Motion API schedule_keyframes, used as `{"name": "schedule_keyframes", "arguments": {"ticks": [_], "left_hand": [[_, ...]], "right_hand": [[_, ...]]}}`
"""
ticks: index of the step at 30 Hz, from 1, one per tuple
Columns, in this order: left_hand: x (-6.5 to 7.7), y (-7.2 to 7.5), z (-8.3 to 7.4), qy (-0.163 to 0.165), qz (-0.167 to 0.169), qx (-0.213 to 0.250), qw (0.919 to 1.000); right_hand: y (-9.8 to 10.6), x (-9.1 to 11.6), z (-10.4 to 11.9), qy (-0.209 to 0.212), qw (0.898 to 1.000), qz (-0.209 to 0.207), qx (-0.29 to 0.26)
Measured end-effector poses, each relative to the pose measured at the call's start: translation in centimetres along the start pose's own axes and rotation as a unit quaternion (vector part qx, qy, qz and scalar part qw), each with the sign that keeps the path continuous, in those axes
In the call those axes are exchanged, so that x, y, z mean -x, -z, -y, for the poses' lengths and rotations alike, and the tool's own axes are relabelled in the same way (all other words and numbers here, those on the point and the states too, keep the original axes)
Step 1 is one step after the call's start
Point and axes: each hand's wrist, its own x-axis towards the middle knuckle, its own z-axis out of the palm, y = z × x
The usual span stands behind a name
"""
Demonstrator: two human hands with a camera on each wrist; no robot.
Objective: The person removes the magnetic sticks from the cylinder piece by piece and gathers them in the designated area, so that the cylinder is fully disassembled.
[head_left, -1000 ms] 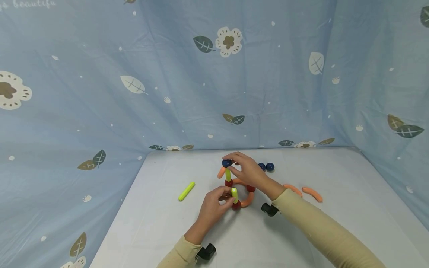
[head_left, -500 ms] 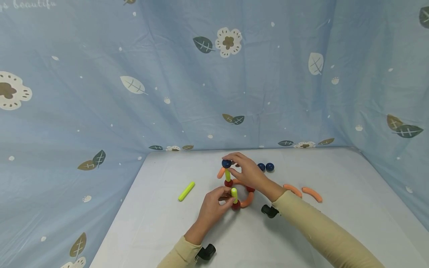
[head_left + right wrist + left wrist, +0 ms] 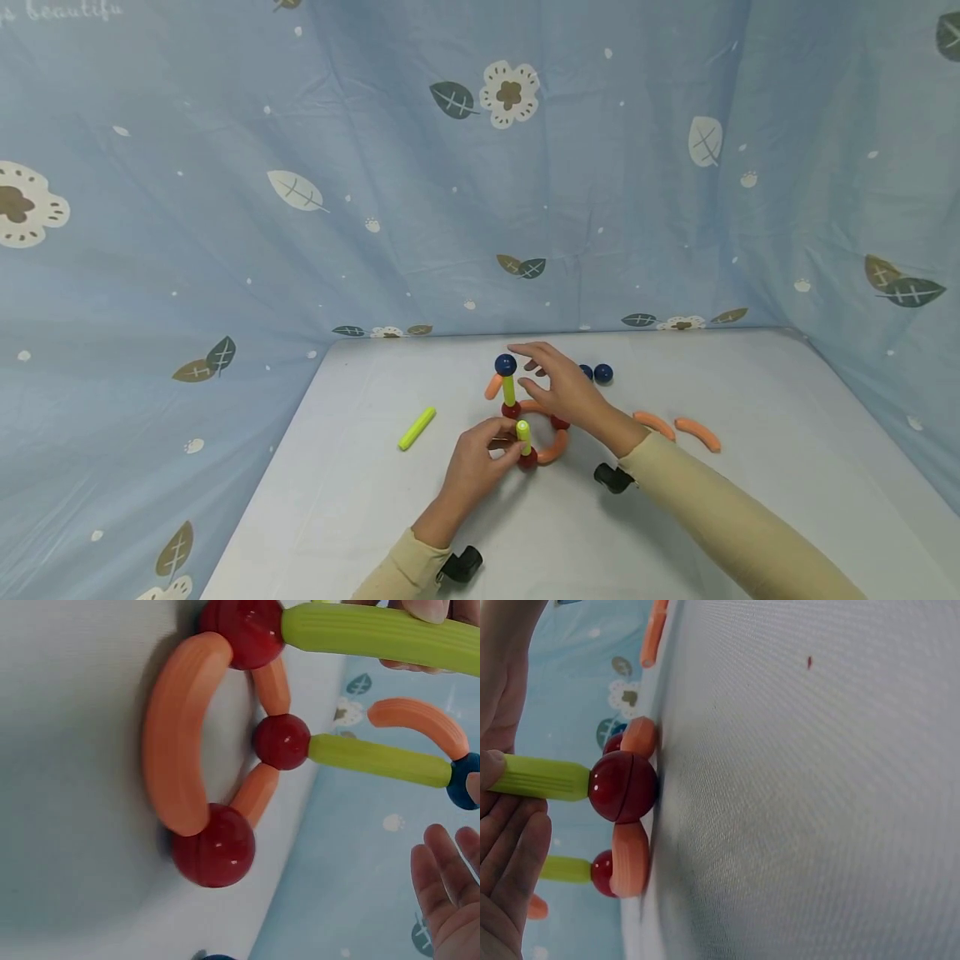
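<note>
My left hand [image 3: 478, 460] pinches a yellow-green rod [image 3: 524, 442] between thumb and fingers. This rod stands upright on a red ball [image 3: 622, 786] of a ring made of red balls and curved orange rods [image 3: 175, 735]. At the ring's far side, a second yellow-green rod [image 3: 379, 759] rises from another red ball [image 3: 282, 742]. On its top sits a blue ball [image 3: 506, 364] with a curved orange rod [image 3: 420, 720] sticking out from it. My right hand [image 3: 570, 387] is just right of the blue ball, fingers extended and holding nothing.
A loose yellow-green rod [image 3: 417, 428] lies on the white table [image 3: 337, 500] to the left. Two loose blue balls [image 3: 603, 373] rest behind my right hand. Curved orange rods [image 3: 698, 435] lie on the right. A patterned blue cloth [image 3: 420, 208] hangs behind and beside the table.
My right hand has let go of the blue ball and drawn slightly right, its fingers spreading. The ball stays on the far rod. My left hand keeps its grip in place.
</note>
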Motion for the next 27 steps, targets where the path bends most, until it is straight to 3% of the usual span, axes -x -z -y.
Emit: {"name": "schedule_keyframes", "arguments": {"ticks": [6, 16, 27], "left_hand": [[0.0, 0.0, 0.1, 0.011, 0.005, -0.01, 0.9999], [0.0, -0.1, 0.2, 0.014, 0.008, -0.01, 0.9998], [0.1, -0.2, 0.3, 0.013, 0.004, -0.006, 0.9999]], "right_hand": [[0.2, 1.6, -0.5, -0.005, 1.0, -0.002, 0.02], [-0.5, 5.5, -1.2, -0.053, 0.998, 0.017, 0.011], [-2.3, 9.0, -1.7, -0.04, 0.998, 0.043, 0.01]]}}
